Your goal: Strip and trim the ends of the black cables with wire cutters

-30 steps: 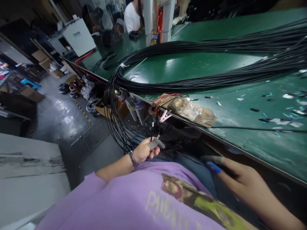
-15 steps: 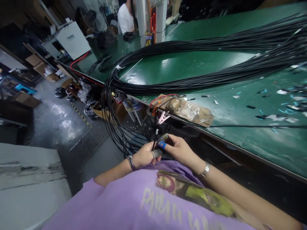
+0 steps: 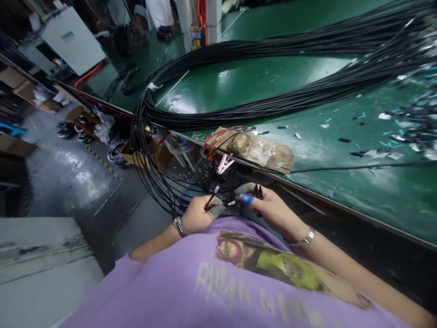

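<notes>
My left hand (image 3: 197, 214) is closed in a pinch on the end of a thin black cable (image 3: 210, 198), just below the table edge; its thumb wears a grey finger cot. My right hand (image 3: 269, 207) is closed too, a blue finger cot on one finger, and holds a small dark tool (image 3: 258, 192) with two points sticking up. The two hands nearly touch in front of my purple shirt. A thick bundle of black cables (image 3: 259, 107) loops over the green table (image 3: 327, 191) and hangs off its edge to the left of my hands.
A taped brown pad with red wires and a pink clip (image 3: 254, 149) sits on the table edge above my hands. Cut scraps (image 3: 392, 136) litter the table at right. Cardboard boxes and coils lie on the floor at left. Another person (image 3: 160, 11) is at the far end.
My right hand came up from my lap to meet the left at the cable end, and the dark tool now shows in it. The view tilted down a little.
</notes>
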`<act>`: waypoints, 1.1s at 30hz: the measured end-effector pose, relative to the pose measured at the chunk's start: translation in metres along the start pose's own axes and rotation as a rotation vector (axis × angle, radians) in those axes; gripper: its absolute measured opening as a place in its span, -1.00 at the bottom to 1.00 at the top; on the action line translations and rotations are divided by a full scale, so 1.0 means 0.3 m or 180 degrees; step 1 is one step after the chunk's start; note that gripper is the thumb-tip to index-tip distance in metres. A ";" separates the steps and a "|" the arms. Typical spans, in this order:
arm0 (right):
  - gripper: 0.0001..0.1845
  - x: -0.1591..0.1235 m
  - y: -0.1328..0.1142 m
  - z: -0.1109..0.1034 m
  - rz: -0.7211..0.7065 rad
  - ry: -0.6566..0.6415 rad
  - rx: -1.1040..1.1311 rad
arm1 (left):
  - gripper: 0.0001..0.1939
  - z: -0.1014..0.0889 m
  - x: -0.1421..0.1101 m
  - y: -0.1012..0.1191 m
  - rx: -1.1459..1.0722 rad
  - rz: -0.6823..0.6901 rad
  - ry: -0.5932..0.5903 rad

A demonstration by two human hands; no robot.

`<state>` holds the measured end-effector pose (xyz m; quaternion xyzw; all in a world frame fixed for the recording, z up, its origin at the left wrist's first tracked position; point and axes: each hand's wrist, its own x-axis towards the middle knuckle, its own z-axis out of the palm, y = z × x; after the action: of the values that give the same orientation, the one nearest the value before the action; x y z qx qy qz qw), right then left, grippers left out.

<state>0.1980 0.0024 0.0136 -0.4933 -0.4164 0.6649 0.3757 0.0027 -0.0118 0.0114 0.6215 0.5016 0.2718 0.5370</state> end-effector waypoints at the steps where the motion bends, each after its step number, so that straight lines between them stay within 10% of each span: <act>1: -0.66 -0.002 -0.007 0.005 0.0011 -0.0100 -0.0062 | -0.68 -0.004 0.001 -0.002 0.0138 0.0054 -0.0042; 8: -0.68 0.030 -0.027 0.014 0.0128 -0.0433 -0.0248 | -0.74 -0.032 -0.005 -0.005 0.0779 0.0209 -0.0058; 16: -0.63 0.048 0.024 0.061 0.0794 -0.0603 0.0707 | -0.68 -0.017 0.004 -0.016 -0.0043 0.0174 0.0021; 26: -0.60 0.036 0.035 0.122 0.0606 0.0168 0.0515 | -0.81 0.026 0.031 -0.058 0.0296 -0.0048 0.0956; 33: -0.68 0.010 0.032 0.122 0.0484 -0.0014 0.0200 | -0.67 0.051 0.051 -0.061 -0.0864 -0.0494 0.0838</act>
<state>0.1610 -0.0051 0.0097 -0.5099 -0.3576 0.7054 0.3384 0.0154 -0.0053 -0.0131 0.4620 0.5726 0.3735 0.5649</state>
